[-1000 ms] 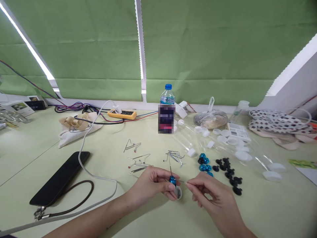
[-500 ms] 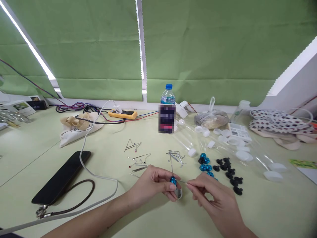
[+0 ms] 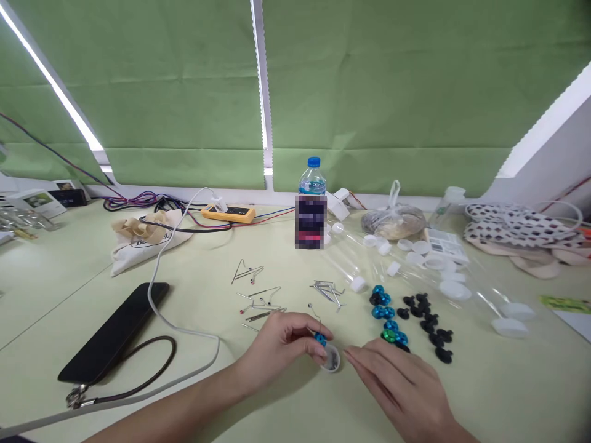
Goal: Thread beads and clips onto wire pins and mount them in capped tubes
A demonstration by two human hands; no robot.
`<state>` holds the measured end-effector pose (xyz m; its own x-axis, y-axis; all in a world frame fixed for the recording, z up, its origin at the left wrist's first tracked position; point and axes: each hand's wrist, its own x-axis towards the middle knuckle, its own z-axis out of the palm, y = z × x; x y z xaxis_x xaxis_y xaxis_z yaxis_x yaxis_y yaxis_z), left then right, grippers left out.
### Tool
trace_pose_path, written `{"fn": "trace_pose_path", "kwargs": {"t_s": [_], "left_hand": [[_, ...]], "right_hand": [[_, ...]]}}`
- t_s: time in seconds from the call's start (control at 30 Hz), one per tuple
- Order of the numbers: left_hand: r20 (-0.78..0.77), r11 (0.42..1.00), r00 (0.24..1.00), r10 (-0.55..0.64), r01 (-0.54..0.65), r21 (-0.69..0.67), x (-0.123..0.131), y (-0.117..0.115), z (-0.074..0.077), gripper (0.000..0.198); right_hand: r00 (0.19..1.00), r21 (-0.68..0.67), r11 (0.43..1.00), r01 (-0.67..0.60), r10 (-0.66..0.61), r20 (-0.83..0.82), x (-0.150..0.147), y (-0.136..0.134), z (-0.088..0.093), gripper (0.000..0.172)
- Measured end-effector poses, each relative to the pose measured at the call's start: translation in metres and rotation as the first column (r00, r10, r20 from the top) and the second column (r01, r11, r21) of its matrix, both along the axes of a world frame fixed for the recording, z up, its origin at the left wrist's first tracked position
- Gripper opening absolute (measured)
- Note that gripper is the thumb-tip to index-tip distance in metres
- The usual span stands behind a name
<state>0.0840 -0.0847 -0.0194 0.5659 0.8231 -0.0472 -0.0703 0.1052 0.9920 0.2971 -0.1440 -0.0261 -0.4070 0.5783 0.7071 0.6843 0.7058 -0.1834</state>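
Head view: a blue piece [image 3: 320,339] is pinched in the left hand [image 3: 295,339] beside a white cup [image 3: 338,359]; the right hand [image 3: 401,380] is held fingertips together, whether on anything cannot be told; fine fitting seems underway, steady alignment called for.

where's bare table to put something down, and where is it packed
Bare table shows right of the black pieces, in front of the capped tubes; between the cloth bag and the bottle; and left of the phone. Crowded: right rear, around the white caps, and just beyond the right hand.
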Motion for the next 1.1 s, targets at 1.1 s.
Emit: {"fn": "trace_pose_path", "kwargs": {"t_s": [1.1], "left_hand": [[-0.142, 1.000, 0.990, -0.026, 0.025, -0.007, -0.002, 0.010, 0.004, 0.018]], "right_hand": [[0.929, -0.669, 0.731, -0.134, -0.142, -0.342, -0.004, 0.008, 0.006, 0.038]]}}
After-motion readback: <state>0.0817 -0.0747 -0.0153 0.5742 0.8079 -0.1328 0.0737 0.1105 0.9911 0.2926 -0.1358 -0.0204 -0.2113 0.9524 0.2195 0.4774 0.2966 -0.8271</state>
